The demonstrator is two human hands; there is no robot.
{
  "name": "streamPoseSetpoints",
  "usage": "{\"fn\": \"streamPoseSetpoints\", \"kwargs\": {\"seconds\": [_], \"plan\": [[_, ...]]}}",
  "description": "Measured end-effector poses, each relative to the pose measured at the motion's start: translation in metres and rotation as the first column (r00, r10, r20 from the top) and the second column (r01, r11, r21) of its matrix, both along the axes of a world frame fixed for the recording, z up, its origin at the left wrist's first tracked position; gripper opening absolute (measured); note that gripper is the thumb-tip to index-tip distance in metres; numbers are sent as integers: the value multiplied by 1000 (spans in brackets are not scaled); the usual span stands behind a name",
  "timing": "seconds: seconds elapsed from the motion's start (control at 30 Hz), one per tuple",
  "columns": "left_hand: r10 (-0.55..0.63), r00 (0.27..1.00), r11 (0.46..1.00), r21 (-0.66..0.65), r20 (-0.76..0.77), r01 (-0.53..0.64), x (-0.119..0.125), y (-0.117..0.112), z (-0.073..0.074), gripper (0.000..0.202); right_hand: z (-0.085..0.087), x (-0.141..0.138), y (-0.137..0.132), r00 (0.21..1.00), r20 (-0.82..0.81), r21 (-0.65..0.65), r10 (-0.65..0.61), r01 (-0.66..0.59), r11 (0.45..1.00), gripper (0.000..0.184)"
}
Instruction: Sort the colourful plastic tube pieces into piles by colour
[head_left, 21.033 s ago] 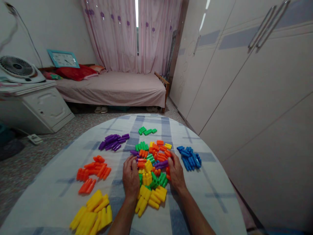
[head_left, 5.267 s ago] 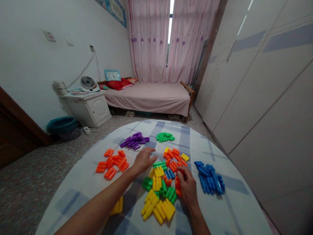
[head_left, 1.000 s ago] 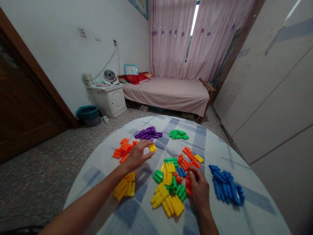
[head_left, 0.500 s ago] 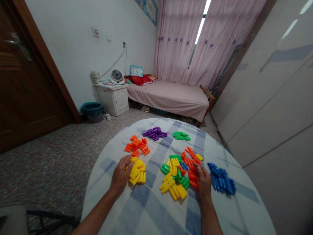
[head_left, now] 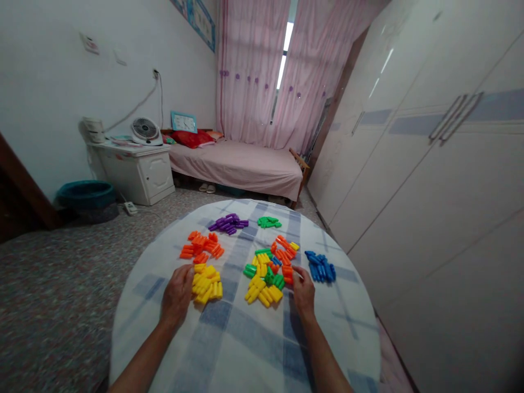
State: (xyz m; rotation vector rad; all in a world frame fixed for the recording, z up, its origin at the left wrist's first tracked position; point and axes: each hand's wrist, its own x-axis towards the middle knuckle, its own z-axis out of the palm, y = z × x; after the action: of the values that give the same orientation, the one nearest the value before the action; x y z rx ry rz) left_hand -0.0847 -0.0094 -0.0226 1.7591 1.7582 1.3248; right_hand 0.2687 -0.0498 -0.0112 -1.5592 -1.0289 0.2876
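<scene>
Small plastic pieces lie in colour groups on a round table. My left hand [head_left: 177, 295] rests at the left edge of a yellow pile [head_left: 207, 285], its fingers loosely bent, with nothing visible in them. Beyond that pile lies an orange group [head_left: 201, 246]. My right hand [head_left: 303, 293] is open at the right side of a mixed pile. Its fingertips are next to the orange pieces [head_left: 287, 275], and I cannot tell whether they touch. Green pieces [head_left: 269, 276], yellow pieces [head_left: 264, 293] and a little blue [head_left: 277, 261] also lie in the mixed pile.
A blue pile [head_left: 321, 267] lies to the right, with purple pieces [head_left: 228, 224] and a small green group [head_left: 269, 222] at the back. A checked cloth [head_left: 241, 349] covers the table. Beyond stand a bed [head_left: 241, 164], a cabinet [head_left: 158, 173], a bin [head_left: 88, 196] and a wardrobe [head_left: 393, 218].
My view has turned to the right, so the table and piles appear farther left. Both hands stay beside the same piles, and the right hand's fingers now sit at the orange pieces' outer edge.
</scene>
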Motion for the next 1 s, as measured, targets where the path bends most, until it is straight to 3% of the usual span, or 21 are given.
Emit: {"fn": "streamPoseSetpoints", "kwargs": {"seconds": [0.2, 0.33, 0.43, 0.5, 0.57, 0.63, 0.7, 0.8, 1.0], "plan": [[26, 997, 999, 39, -67, -23, 0, 0, 5, 43, -17, -8, -49, 942, 328, -125, -71, 117, 985, 34], [131, 982, 965, 246, -137, -94, 6, -6, 16, 33, -17, -13, -54, 924, 381, -145, -23, 84, 986, 27], [60, 980, 930, 369, -190, 14, 33, -22, 29, 29, -15, -15, -52, 910, 414, -157, -3, 74, 985, 25], [-104, 967, 926, 332, -231, 179, 62, -35, 33, 29, -14, -15, -52, 903, 430, -165, 2, 76, 983, 25], [-276, 916, 918, 204, -289, 341, 93, -46, 32, 30, -14, -14, -52, 897, 441, -172, 9, 75, 982, 26], [-352, 882, 920, 56, -315, 387, 120, -52, 27, 36, -15, -12, -52, 893, 449, -178, 20, 68, 982, 27], [-364, 868, 929, -64, -337, 365, 138, -53, 19, 41, -16, -11, -52, 890, 455, -182, 34, 56, 982, 27], [-328, 868, 945, -125, -372, 303, 151, -51, 12, 44, -17, -10, -52, 887, 460, -183, 49, 41, 982, 27], [-301, 911, 950, -7, -282, 312, 140, -52, 19, 38, -19, -9, -51, 888, 455, -177, 57, 27, 984, 27]]}}
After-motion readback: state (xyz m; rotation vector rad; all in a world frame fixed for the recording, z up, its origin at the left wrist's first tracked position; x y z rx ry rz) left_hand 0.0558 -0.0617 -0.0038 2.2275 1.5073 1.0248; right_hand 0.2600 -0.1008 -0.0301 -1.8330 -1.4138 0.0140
